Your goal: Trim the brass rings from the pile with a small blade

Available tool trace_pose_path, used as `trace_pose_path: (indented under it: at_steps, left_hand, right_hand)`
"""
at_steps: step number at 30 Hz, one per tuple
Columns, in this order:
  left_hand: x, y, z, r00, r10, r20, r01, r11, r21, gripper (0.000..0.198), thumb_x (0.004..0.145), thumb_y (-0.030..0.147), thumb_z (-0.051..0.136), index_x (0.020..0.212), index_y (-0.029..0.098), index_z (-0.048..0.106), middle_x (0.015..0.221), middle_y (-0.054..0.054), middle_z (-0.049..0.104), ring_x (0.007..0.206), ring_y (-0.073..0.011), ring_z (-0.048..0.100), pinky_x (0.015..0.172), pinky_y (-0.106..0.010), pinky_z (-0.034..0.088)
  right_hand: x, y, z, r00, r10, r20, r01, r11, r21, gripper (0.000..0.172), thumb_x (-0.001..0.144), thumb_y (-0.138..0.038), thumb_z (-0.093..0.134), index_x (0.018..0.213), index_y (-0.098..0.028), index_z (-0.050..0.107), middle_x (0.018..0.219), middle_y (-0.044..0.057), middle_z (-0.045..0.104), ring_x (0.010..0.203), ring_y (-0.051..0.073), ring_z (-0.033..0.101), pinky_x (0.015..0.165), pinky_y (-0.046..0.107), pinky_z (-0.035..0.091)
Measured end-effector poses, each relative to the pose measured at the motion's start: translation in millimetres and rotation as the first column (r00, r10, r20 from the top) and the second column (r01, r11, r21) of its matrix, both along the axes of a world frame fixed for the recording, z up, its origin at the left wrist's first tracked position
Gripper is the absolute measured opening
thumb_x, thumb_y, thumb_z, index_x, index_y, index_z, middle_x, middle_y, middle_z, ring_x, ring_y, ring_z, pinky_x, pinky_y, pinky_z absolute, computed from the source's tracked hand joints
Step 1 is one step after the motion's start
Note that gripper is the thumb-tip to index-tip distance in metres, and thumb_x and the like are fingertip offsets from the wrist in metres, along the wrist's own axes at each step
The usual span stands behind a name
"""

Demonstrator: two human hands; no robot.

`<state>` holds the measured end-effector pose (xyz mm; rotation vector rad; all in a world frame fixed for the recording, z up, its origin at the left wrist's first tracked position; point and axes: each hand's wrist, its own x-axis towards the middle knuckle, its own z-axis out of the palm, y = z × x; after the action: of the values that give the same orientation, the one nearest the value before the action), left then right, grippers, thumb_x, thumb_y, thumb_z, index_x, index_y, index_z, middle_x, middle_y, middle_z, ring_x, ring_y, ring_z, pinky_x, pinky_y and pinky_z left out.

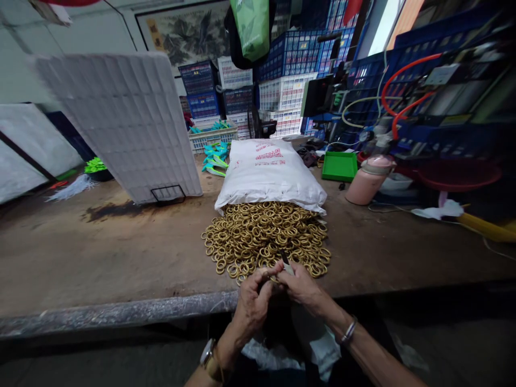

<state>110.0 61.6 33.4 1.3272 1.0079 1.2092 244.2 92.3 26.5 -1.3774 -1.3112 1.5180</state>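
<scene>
A heap of brass-coloured rings [262,231] spills from the open mouth of a white woven sack [266,166] lying on the table. At the near edge of the heap, my right hand [302,285] grips a small knife-like tool [287,264] with a dark tip pointing up and away. My left hand [253,301] is closed beside it, fingertips pinching what looks like one brass ring [274,279], partly hidden by the fingers. Both hands meet just above the table's front edge.
A white padded panel [129,123] stands upright at left on a wire stand [168,194]. To the right are a green tray [339,166], a pink bottle [370,180] and a red dish [459,174]. Stacked crates [282,97] rise behind the wooden table [161,252].
</scene>
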Motion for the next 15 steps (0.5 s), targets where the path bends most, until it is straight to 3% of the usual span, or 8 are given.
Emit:
trace_pose_path:
  at_steps: [4, 8, 12, 15]
  left_hand:
    - [-3.0, -1.8, -0.4, 0.998, -0.017, -0.060, 0.019, 0.999, 0.034, 0.022, 0.077, 0.018, 0.050, 0.092, 0.018, 0.066, 0.087, -0.005, 0.065, 0.082, -0.0178, 0.057, 0.078, -0.027, 0.041]
    - [-3.8, -3.1, 0.3, 0.998, -0.011, -0.058, 0.012, 1.000, 0.008, 0.017, 0.077, 0.021, 0.050, 0.084, 0.016, 0.066, 0.080, -0.004, 0.064, 0.076, -0.0160, 0.056, 0.072, -0.024, 0.041]
    - [-1.1, -3.5, 0.2, 0.999, -0.005, 0.041, 0.010, 0.994, -0.113, 0.017, 0.075, 0.029, 0.054, 0.080, 0.015, 0.062, 0.069, -0.001, 0.059, 0.062, -0.0123, 0.052, 0.061, -0.022, 0.040]
    - [1.4, -1.8, -5.3, 0.987, 0.034, 0.158, 0.009, 0.964, -0.267, 0.024, 0.072, 0.036, 0.058, 0.084, 0.015, 0.056, 0.059, 0.003, 0.053, 0.050, -0.0081, 0.044, 0.050, -0.019, 0.035]
  right_hand:
    - [-1.4, -9.0, 12.0, 0.989, 0.055, -0.137, -0.082, 0.975, -0.206, 0.013, 0.061, -0.028, 0.046, 0.071, -0.021, 0.041, 0.046, -0.012, 0.038, 0.030, 0.002, 0.017, 0.032, 0.016, 0.012]
    - [-0.7, -9.8, 6.0, 0.991, 0.073, -0.114, -0.095, 0.974, -0.205, 0.011, 0.062, -0.027, 0.045, 0.071, -0.021, 0.043, 0.046, -0.012, 0.040, 0.030, 0.002, 0.018, 0.031, 0.016, 0.012]
    - [0.4, -3.5, -13.0, 1.000, 0.006, 0.012, -0.006, 1.000, 0.009, 0.009, 0.064, -0.028, 0.046, 0.068, -0.019, 0.047, 0.048, -0.009, 0.041, 0.038, 0.004, 0.032, 0.038, 0.017, 0.026]
    - [1.1, -1.7, -17.1, 0.986, -0.043, 0.163, 0.003, 0.971, 0.241, 0.012, 0.069, -0.029, 0.047, 0.067, -0.018, 0.050, 0.054, -0.006, 0.045, 0.050, 0.008, 0.042, 0.049, 0.020, 0.034]
